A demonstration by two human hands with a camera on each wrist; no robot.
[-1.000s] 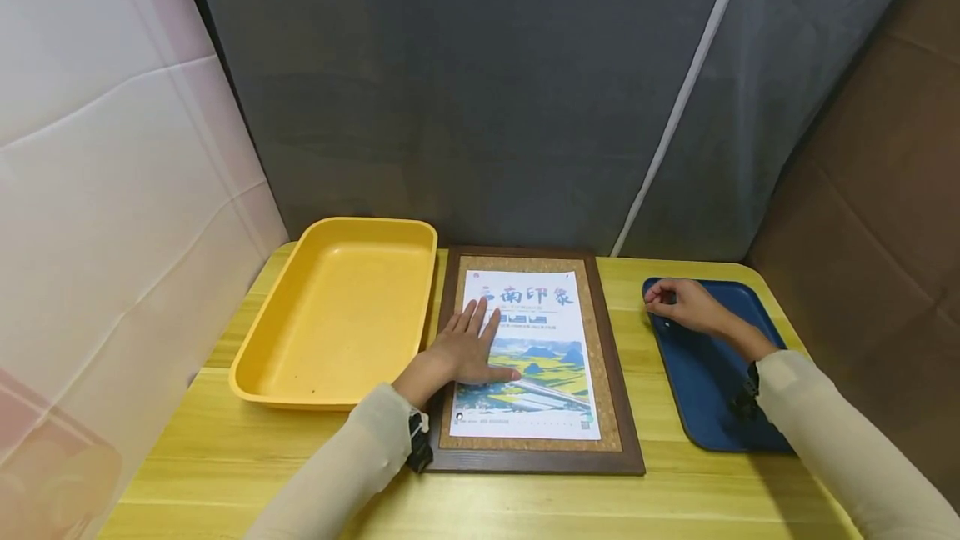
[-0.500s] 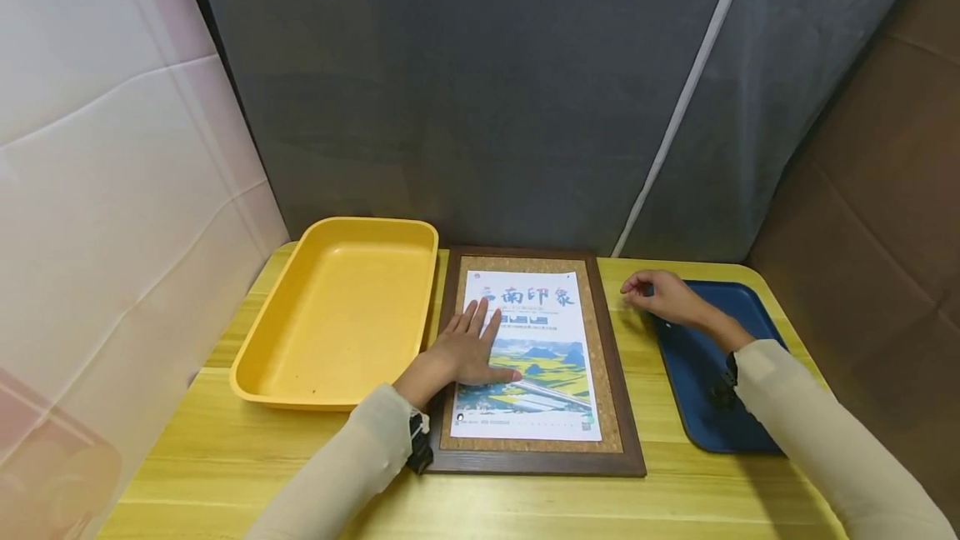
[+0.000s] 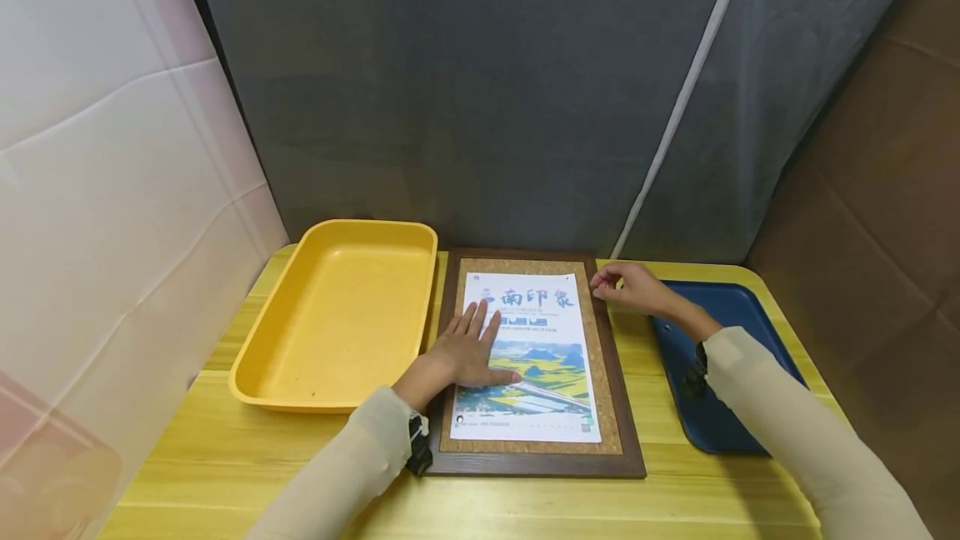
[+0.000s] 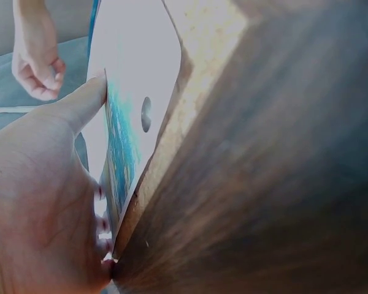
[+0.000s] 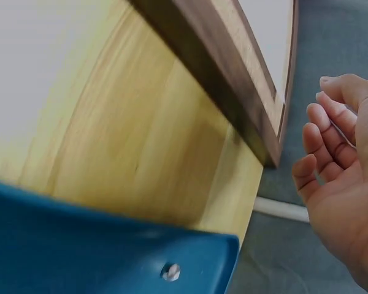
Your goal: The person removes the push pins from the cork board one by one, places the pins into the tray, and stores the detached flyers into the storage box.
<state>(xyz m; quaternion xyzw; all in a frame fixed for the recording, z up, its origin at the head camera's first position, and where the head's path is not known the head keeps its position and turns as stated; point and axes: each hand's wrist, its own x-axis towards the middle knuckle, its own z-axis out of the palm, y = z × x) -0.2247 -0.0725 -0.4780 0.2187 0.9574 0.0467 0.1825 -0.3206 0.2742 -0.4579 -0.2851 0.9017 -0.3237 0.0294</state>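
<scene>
My left hand (image 3: 467, 350) lies flat, fingers spread, on a printed poster (image 3: 536, 307) with a landscape picture. The poster rests on a cork board (image 3: 611, 407) with a dark wooden frame. A silver thumbtack (image 4: 146, 114) sits at the poster's lower left corner. Over the board's upper right edge hovers my right hand (image 3: 633, 286), fingers bent, thumb and index fingertips close together. I cannot tell whether something tiny is between them. Another small metal tack (image 5: 170, 272) lies in the blue tray (image 3: 731, 423).
A yellow tray (image 3: 337, 323) stands left of the board, near its frame. The wooden table (image 3: 300, 473) ends at a dark grey curtain (image 3: 450, 107) behind. White (image 3: 112, 190) and brown (image 3: 862, 215) sheets wall the sides.
My right hand has moved left from above the blue tray to the board's upper right edge, thumb and index fingertips staying close. The left hand keeps its place on the poster.
</scene>
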